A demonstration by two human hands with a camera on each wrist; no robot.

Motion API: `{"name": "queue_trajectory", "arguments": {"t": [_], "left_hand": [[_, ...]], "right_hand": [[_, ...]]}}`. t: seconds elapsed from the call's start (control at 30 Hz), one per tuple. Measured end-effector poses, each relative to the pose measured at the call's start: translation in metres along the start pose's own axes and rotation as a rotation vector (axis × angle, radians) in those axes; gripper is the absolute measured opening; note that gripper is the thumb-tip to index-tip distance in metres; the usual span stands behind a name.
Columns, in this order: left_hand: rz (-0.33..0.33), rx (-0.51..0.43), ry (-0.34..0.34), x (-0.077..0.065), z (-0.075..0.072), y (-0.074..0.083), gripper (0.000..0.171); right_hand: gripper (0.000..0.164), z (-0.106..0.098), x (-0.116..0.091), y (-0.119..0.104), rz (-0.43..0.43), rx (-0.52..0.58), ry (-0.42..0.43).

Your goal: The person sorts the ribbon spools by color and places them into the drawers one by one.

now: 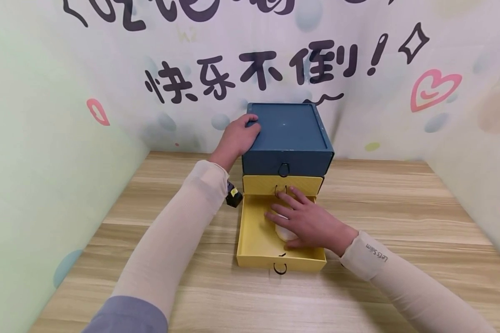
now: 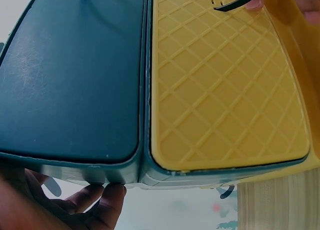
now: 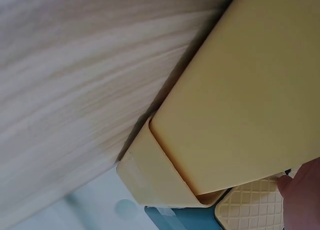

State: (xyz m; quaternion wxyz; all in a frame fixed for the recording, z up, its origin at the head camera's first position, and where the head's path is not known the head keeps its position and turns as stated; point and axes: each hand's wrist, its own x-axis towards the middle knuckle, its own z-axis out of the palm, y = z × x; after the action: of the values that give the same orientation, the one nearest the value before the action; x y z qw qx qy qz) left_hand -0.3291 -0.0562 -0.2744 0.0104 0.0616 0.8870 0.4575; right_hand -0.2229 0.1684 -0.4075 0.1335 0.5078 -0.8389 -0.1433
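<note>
A small drawer cabinet with a blue top stands on the table. Its blue upper drawer and yellow middle drawer are closed, while the yellow bottom drawer is pulled out. My left hand rests on the upper left edge of the cabinet; fingertips touch its blue side in the left wrist view. Over the pulled-out drawer, my right hand has its fingers spread. Beneath it, a white rounded object lies partly hidden in the drawer; its kind cannot be told.
A small black object with a yellow mark is left of the cabinet. Black loop handles show on the drawer fronts, including the bottom handle. Behind the wooden table hangs a printed cloth.
</note>
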Motion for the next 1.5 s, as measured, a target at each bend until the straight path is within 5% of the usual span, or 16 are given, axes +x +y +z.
{"name": "queue_trajectory", "arguments": {"t": [0.4, 0.67, 0.87, 1.13, 1.5], "left_hand": [[-0.002, -0.009, 0.002, -0.001, 0.001, 0.0, 0.047], [-0.001, -0.009, -0.001, -0.001, 0.002, -0.001, 0.047], [0.0, -0.014, 0.003, -0.002, 0.001, 0.002, 0.047], [0.002, -0.005, 0.004, -0.002, 0.001, 0.001, 0.047], [-0.005, 0.0, 0.007, -0.001, 0.0, 0.001, 0.047]], "right_hand": [[0.082, 0.001, -0.003, 0.0, 0.003, 0.043, 0.097], [0.06, -0.006, -0.009, -0.001, -0.001, 0.043, 0.285], [0.061, -0.024, -0.016, -0.003, 0.045, 0.087, 0.416], [0.065, -0.039, -0.024, -0.021, 0.077, 0.068, 0.407], [0.074, -0.02, -0.018, -0.055, 0.024, 0.018, 0.398]]}}
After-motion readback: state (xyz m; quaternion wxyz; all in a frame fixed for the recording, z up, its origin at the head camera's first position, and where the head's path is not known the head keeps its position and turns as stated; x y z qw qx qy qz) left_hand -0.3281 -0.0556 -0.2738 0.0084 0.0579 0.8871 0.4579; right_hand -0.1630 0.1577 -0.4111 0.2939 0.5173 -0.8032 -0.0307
